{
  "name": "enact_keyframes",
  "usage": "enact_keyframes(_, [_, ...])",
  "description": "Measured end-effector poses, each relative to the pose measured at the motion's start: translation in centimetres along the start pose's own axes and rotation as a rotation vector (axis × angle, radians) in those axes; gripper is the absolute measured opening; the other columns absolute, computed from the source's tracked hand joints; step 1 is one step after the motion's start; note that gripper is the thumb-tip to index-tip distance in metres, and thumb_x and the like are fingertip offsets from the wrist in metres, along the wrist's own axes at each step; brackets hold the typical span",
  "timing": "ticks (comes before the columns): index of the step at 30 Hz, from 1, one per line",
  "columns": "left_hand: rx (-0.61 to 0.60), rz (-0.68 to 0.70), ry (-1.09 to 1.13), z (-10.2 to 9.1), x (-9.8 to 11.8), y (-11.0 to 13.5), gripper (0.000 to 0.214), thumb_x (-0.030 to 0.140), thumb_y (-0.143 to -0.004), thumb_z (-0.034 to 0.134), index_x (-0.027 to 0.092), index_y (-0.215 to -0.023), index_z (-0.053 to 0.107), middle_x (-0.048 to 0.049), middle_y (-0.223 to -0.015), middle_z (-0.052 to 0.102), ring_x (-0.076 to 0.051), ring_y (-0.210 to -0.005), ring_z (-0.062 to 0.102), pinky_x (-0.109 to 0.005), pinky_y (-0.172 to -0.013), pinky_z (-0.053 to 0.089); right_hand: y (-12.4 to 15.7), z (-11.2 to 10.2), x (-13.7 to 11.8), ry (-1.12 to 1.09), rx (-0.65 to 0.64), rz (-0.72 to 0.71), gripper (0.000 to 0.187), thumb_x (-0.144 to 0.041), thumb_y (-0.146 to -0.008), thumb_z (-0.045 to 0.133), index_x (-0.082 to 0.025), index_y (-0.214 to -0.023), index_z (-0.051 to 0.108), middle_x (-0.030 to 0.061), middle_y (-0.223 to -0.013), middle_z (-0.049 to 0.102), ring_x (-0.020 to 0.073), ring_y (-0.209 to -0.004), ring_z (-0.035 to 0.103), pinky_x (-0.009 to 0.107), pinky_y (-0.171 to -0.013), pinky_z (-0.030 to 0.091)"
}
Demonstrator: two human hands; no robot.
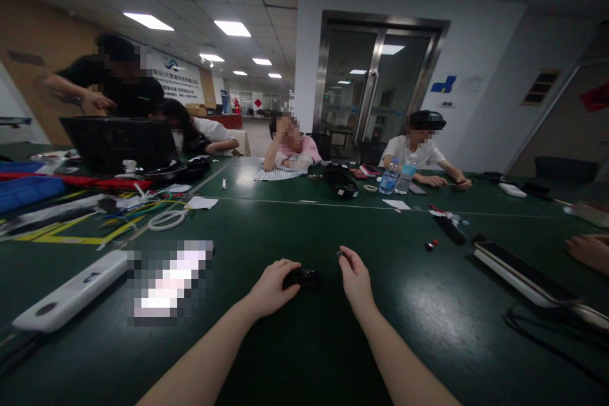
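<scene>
My left hand (pixel 272 287) rests on the dark green table (pixel 295 228) with its fingers curled round a small black object (pixel 301 278). Just to the right, my right hand (pixel 356 278) is lifted slightly, its thumb and forefinger pinched on a tiny dark piece (pixel 339 254) too small to name. The two hands are a short gap apart near the table's front middle.
A white power strip (pixel 71 292) lies at the left and another white strip (pixel 523 276) at the right, near another person's hand (pixel 587 250). Cables, a coil and a laptop (pixel 118 143) crowd the far left. Water bottles (pixel 397 176) and several seated people are across the table.
</scene>
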State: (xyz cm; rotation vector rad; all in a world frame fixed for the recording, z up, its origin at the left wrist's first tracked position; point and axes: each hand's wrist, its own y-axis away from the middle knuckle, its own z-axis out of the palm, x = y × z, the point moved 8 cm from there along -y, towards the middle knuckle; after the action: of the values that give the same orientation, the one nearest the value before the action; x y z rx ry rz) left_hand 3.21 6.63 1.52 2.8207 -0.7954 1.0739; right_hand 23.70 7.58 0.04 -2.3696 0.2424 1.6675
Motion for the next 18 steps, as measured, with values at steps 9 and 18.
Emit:
enact_keyframes(9, [-0.014,-0.033,0.023,-0.2,0.1,0.2,0.044,0.032,-0.082,0.051,0.024,-0.124,0.047,-0.0048,-0.123,0.051,-0.021,-0.114,0.045,-0.036,-0.097,0.036,-0.3,-0.4,0.4,-0.042,0.025,-0.003,0.046,-0.04,-0.082,0.039,-0.023,-0.124,0.044,0.0048,-0.124,0.054,0.0217,-0.113,0.051,0.035,-0.088,0.046])
enact_keyframes(18, [-0.014,-0.077,0.031,0.3,-1.1,0.0,0.044,0.03,-0.079,0.055,0.026,-0.123,0.048,-0.0034,-0.125,0.05,-0.022,-0.115,0.045,-0.038,-0.096,0.037,0.0,0.0,0.1,-0.105,0.001,-0.001,0.043,-0.039,-0.081,0.043,-0.022,-0.121,0.045,0.0058,-0.122,0.055,0.0206,-0.112,0.052,0.035,-0.09,0.047])
